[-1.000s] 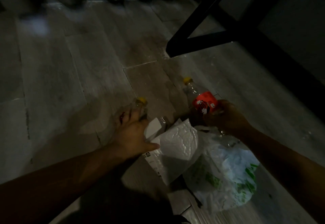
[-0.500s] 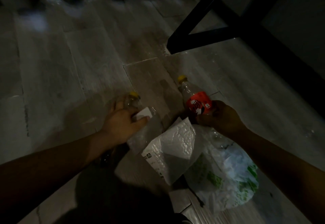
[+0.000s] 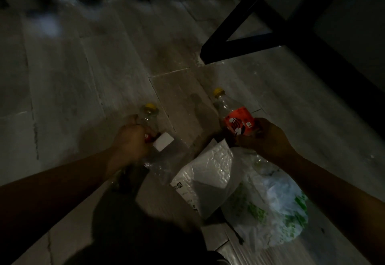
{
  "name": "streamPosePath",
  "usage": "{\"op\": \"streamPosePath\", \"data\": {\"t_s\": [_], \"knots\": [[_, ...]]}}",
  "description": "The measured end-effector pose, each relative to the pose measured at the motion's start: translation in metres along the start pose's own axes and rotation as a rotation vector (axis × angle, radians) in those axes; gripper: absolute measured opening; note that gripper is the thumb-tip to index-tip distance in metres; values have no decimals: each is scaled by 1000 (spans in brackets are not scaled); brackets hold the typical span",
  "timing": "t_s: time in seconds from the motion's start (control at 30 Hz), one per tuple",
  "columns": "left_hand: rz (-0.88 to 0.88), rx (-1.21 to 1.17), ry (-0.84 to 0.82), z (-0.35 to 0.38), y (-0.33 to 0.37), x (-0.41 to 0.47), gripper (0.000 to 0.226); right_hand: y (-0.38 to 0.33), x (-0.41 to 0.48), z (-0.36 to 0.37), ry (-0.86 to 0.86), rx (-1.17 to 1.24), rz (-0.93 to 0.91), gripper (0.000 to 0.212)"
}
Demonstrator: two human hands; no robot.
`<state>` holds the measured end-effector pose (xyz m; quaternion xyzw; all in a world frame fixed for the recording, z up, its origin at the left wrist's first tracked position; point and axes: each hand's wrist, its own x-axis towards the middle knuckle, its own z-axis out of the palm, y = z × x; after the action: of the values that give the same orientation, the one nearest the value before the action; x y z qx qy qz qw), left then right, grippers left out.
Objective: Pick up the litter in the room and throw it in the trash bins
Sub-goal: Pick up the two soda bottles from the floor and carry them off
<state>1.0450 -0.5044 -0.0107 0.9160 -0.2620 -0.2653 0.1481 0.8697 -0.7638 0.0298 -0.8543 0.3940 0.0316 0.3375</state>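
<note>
Just left of the white packet (image 3: 210, 173) on the floor the left hand (image 3: 129, 139) has its grip round the yellow-capped clear bottle (image 3: 150, 111), while just beyond that packet the right hand (image 3: 264, 137) grips the red-labelled bottle (image 3: 238, 124); lift both gently, as thin plastic likely buckles.

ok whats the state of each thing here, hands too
left hand: grips the clear bottle
clear bottle: capped, held near its neck
right hand: grips the red-label bottle
red-label bottle: capped, held at the label
white bag: crumpled, on the floor
green-printed bag: crumpled, on the floor
</note>
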Motion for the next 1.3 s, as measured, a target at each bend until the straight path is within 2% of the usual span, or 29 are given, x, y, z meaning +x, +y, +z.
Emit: {"op": "streamPosePath", "data": {"t_s": [0.07,0.13,0.2,0.27,0.33,0.43,0.5,0.6,0.7,0.73,0.83,1.0,1.1,1.23,1.3], "knots": [[17,60,-30,-2,-5,2,45,1,-1,-4,15,-14,5,73],[50,98,-43,-1,-10,1,40,2,-1,-7,22,-31,10,72],[89,108,7,1,-17,0,36,5,1,-10,23,-8,30,68],[113,45,94,2,-22,-2,46,7,1,-13,16,33,51,64],[66,-85,144,-1,-24,-3,61,8,0,-12,7,62,58,63],[-72,-258,142,-9,-21,-3,89,6,-1,-9,24,76,28,63],[-156,-281,115,-12,-17,-2,104,3,-3,-8,42,88,20,64],[-225,-329,78,-22,-11,-6,103,-4,-10,-8,53,129,23,64],[-222,-348,46,-35,-8,-14,90,-20,-15,-10,53,189,10,64],[-213,-361,36,-41,-6,-19,92,-29,-16,-11,61,197,2,62],[-209,-412,39,-67,-4,-29,119,-57,-17,-13,63,258,0,60],[-222,-621,98,-122,-5,-27,116,-112,-8,-18,-26,323,-50,38],[-235,-686,138,-164,-2,-30,100,-159,0,-33,-27,332,-92,40],[-257,-755,136,-231,12,-54,105,-226,-14,-63,-41,361,-63,40],[-267,-771,132,-263,22,-74,96,-255,-34,-85,-54,390,-30,39]]}}
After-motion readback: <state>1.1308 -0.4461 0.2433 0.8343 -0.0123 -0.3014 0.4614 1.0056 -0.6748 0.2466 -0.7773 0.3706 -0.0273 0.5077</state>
